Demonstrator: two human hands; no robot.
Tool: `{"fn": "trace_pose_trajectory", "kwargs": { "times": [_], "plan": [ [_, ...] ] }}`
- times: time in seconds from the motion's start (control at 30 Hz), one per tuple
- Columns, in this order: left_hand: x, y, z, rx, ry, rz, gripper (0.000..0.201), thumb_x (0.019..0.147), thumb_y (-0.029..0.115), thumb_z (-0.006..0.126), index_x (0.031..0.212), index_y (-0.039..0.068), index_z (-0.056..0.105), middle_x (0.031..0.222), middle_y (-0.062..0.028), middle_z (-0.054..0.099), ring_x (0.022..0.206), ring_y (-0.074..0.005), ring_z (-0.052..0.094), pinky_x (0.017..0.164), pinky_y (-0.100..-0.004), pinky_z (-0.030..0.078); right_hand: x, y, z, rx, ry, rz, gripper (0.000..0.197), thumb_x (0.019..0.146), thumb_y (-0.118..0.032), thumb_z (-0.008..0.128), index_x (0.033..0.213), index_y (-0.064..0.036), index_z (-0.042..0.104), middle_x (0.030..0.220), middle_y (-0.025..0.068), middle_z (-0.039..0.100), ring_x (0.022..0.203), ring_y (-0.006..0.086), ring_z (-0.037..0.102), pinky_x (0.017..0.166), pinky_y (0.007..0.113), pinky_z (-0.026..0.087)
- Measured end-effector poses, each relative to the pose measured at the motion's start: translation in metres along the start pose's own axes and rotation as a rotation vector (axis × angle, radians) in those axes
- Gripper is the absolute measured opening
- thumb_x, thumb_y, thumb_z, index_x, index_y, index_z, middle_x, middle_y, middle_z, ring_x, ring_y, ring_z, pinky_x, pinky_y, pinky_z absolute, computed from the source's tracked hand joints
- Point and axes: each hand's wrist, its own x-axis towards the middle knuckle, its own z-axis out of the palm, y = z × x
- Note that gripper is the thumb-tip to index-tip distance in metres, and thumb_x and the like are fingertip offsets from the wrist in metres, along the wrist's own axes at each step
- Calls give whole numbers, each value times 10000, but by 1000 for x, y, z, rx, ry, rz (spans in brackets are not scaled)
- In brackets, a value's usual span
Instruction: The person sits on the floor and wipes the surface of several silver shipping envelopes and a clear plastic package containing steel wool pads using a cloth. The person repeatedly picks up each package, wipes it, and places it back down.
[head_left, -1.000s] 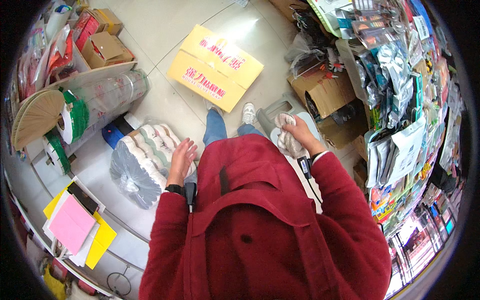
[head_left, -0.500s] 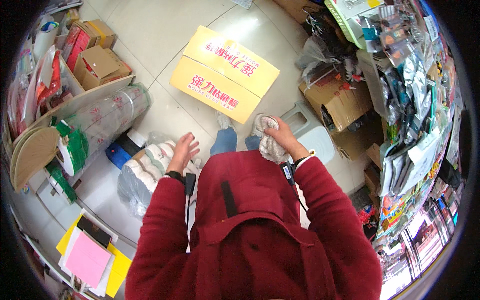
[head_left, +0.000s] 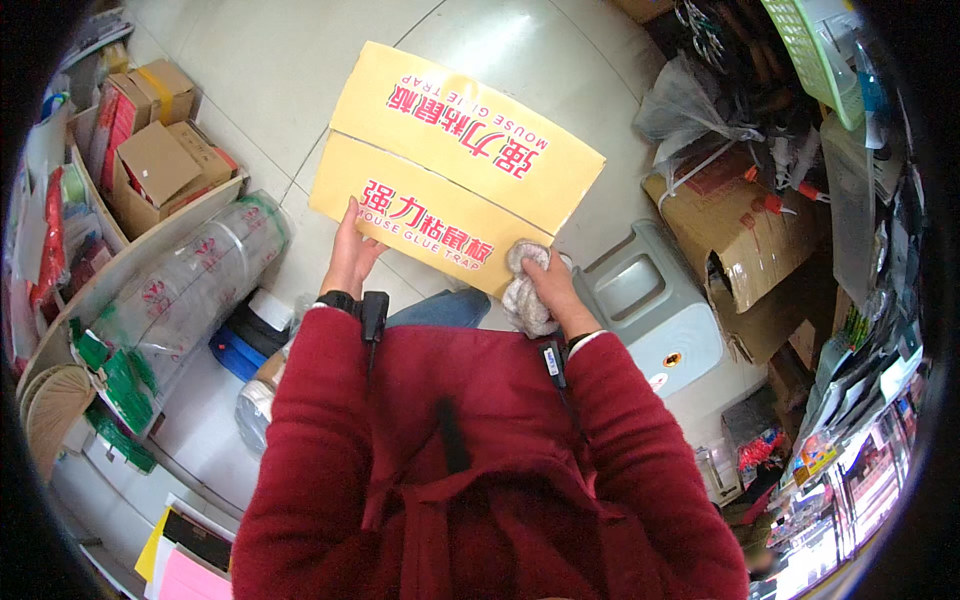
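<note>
A pale tiled floor (head_left: 250,60) is stretching out ahead of you. Your right hand (head_left: 558,292) is closing on a bunched cloth (head_left: 525,292) and bringing it against the near right corner of a yellow box (head_left: 455,165). Your left hand (head_left: 352,255) is touching the near edge by the left corner, fingers extended; whether it is gripping, I cannot tell. With the cloth filling your right grip, that corner could be slipping and the box tipping sideways; swinging right could be knocking the stool (head_left: 665,305) just beside it. The box is sitting in front of you, its long axis running left to right and slanting nearer at the right end. Its near red print is facing you upright, the far print upside down. Whether the floor is carrying it, I cannot tell.
</note>
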Motion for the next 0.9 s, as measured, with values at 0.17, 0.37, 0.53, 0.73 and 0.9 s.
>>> {"fn": "trace_pose_trajectory", "kwargs": {
  "times": [0.17,0.37,0.53,0.73,0.9],
  "plan": [
    [-8,9,12,-79,-9,-11,823,924,609,472,1464,26,254,1467,-193,301,1336,-381,353,1054,-581,340,5,-7,-1,-89,76,-54,498,824,-325,647,1208,-19,558,1130,243,637,1087,398,592,942,414,454],
    [-5,30,30,-68,-119,35,877,917,625,465,1486,30,162,1481,-203,244,1372,-377,296,1076,-607,298,26,-4,-6,-69,96,-59,460,846,-318,624,1171,4,585,1106,247,640,1065,389,602,927,418,458],
    [17,46,57,-34,-224,91,873,916,610,487,1498,66,128,1468,-214,253,1370,-380,303,1075,-603,304,41,-35,-40,2,220,-93,483,859,-312,623,1209,16,565,1118,230,643,1066,360,611,926,415,459],
    [-5,50,81,294,-333,-101,870,886,510,621,1489,49,196,1523,-177,204,1349,-440,306,958,-488,444,2,-69,-69,40,362,-161,580,846,-291,632,1320,10,491,1212,240,600,1133,355,581,951,390,451],
    [-83,19,80,450,-234,-173,944,882,467,644,1507,5,108,1553,-178,190,1391,-423,255,1055,-526,346,-94,-64,-60,230,272,10,468,835,-258,648,1201,21,567,1117,198,649,1028,314,624,908,381,471]
  ]
}}
